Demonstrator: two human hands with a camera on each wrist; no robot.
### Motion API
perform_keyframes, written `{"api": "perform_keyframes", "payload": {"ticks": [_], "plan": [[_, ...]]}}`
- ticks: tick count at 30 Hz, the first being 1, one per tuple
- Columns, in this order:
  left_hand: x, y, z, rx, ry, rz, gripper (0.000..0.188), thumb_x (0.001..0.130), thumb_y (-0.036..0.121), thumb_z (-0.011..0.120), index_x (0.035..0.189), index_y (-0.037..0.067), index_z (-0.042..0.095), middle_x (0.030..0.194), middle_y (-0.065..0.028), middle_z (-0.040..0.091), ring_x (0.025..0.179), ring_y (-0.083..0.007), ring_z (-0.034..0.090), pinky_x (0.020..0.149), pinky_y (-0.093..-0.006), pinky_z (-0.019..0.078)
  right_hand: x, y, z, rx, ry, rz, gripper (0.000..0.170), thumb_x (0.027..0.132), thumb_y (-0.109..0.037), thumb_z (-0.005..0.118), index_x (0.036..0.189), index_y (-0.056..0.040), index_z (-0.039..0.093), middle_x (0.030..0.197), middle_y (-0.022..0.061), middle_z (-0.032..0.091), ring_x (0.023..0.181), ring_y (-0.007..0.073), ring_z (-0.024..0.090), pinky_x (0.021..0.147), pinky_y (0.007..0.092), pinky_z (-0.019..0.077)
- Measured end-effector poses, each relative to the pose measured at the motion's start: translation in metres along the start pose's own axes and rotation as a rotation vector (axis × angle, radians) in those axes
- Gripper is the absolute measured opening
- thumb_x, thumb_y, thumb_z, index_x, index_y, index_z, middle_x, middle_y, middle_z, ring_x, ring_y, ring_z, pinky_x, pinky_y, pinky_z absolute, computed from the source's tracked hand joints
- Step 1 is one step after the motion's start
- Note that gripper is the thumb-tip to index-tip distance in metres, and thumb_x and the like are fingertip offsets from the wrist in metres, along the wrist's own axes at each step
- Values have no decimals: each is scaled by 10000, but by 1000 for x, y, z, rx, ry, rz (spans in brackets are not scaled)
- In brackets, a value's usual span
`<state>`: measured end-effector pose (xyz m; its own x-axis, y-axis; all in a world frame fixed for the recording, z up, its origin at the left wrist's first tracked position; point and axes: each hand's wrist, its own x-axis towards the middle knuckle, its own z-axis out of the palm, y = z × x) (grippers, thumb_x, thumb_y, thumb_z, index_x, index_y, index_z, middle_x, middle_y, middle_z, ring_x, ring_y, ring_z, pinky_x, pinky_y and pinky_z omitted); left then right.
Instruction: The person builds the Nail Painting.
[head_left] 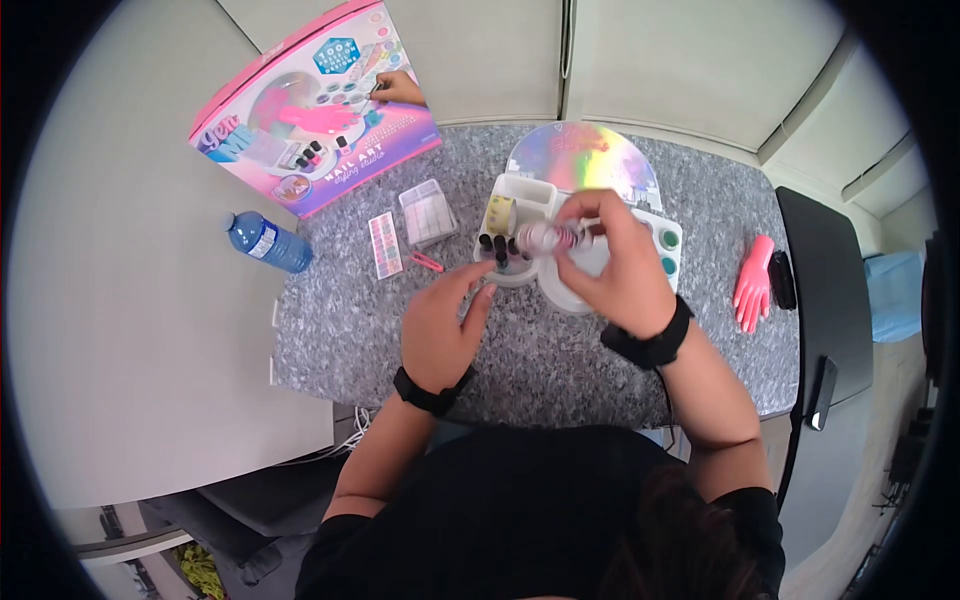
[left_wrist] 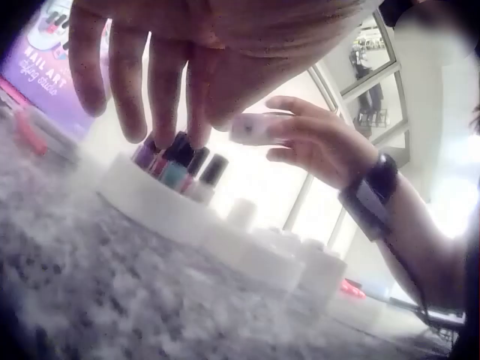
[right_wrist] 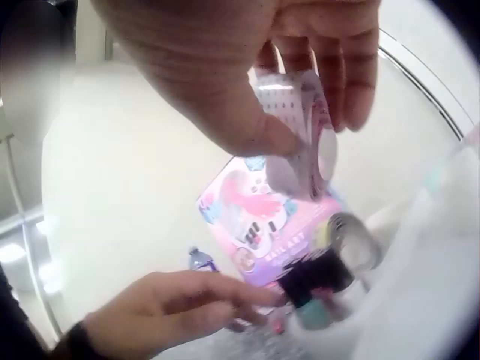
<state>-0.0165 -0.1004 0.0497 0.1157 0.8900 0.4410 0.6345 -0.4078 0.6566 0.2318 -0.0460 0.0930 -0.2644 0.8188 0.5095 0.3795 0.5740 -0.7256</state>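
Observation:
My right hand (head_left: 628, 272) pinches a roll of pink-and-white patterned strip (head_left: 543, 239) between thumb and fingers, held over the white nail studio tray (head_left: 510, 283). From the right wrist view, the roll (right_wrist: 289, 161) shows small dots on its clear outer layer. My left hand (head_left: 440, 325) is beside the tray's left section with fingers extended and loosely spread. Its fingertips are right at the black-capped nail polish bottles (head_left: 500, 246), which stand in a curved holder. Behind those bottles a yellowish roll (head_left: 501, 213) sits in a tray compartment.
A holographic panel (head_left: 585, 160) rises behind the tray. To the left are a clear plastic box (head_left: 428, 212), a sticker sheet (head_left: 385, 245), a pink tool (head_left: 427, 261), a water bottle (head_left: 272, 243) and the nail art box (head_left: 320, 110). A pink model hand (head_left: 754, 285) lies at right.

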Motion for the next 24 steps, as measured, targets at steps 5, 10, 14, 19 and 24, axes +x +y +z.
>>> {"api": "perform_keyframes", "payload": {"ticks": [5,10,14,19,24], "plan": [[0,-13,6,66,-176,104,280,1015,104,738,1289,55,761,1314,-166,781,1194,-402,739,1044,-503,567,42,31,7,-159,-228,71,602,881,-7,817,1410,-70,539,1152,157,729,1040,345,749,923,410,598],[-6,-11,9,197,-249,101,348,995,164,757,1338,112,740,1404,-72,731,1316,-339,663,1146,-512,475,52,53,35,-239,-333,134,684,851,-32,881,1435,-97,530,1177,194,750,1121,435,745,973,498,591],[-9,-16,6,179,-266,140,334,991,158,759,1321,111,745,1425,-54,721,1327,-331,654,1163,-511,462,49,48,40,-323,-356,112,694,833,-45,912,1427,-89,555,1182,189,766,1143,430,746,993,488,585],[-19,-15,1,63,-345,194,274,974,188,797,1237,112,782,1341,-52,771,1261,-323,702,1116,-484,514,31,45,35,-190,-367,157,640,801,-48,930,1359,-68,617,1167,179,771,1105,427,747,967,481,582],[-25,-6,-16,-23,-443,217,232,987,218,819,1190,105,812,1274,-65,807,1227,-315,725,1070,-457,552,4,27,27,-185,-402,163,626,808,-51,923,1356,-56,620,1176,176,773,1138,422,742,980,477,583]]}}
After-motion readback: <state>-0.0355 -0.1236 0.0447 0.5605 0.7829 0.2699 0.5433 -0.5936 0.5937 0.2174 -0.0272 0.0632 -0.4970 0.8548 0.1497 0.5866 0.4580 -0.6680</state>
